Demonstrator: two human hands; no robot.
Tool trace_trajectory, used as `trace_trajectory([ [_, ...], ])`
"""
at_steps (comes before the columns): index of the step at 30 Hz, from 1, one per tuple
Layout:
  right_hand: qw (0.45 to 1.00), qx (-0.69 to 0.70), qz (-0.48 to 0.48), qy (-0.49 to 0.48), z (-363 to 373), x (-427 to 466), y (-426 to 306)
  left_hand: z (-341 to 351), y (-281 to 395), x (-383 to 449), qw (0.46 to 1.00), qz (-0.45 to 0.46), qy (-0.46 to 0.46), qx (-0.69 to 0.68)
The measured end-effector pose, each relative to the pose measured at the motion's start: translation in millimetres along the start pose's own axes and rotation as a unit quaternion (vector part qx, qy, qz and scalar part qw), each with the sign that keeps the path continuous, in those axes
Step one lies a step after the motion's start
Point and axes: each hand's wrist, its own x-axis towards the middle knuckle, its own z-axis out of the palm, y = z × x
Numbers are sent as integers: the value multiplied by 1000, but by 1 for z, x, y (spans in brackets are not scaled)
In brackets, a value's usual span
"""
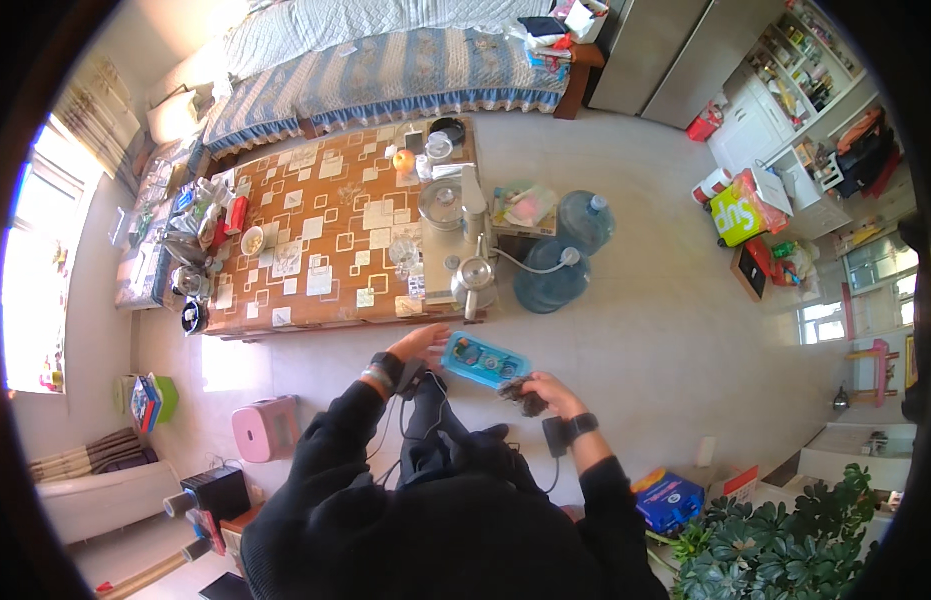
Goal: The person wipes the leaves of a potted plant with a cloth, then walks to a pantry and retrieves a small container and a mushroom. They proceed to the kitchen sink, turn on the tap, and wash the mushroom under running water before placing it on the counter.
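Note:
A light-blue plastic box (465,369) with several small round and coloured items inside lies in front of my lap, slanting down to the right. My left hand (420,343) is at its left end, fingers apart; whether the fingertips touch the box is unclear. At the opposite end, my right hand (554,394) grips a dark, fluffy grey-brown clump (524,397), which overlaps the box's corner. What supports the box is hidden. Dark bands with small devices are strapped around both wrists.
Ahead stands a table with a patterned brown cloth (338,225), bearing a kettle (474,277), an apple (404,161) and a bowl (253,241). Large blue water bottles (552,277) stand to its right. A pink stool (265,429) is at left, a leafy plant (765,544) at lower right.

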Motion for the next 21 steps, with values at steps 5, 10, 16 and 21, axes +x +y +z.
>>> trace_trajectory([
  [5, 997, 42, -23, 64, -81, -82, 10, 105, 5, 53, 979, 101, -118, 133],
  [10, 991, 69, -49, 100, -159, -112, 4, 193, 50, 94, 994, -12, -67, 81],
  [16, 987, 92, -37, 129, -256, -121, -48, 272, 114, 154, 993, -6, -94, 77],
  [21, 982, 112, -35, 145, -335, -140, -104, 348, 191, 230, 988, -34, -118, 96],
])
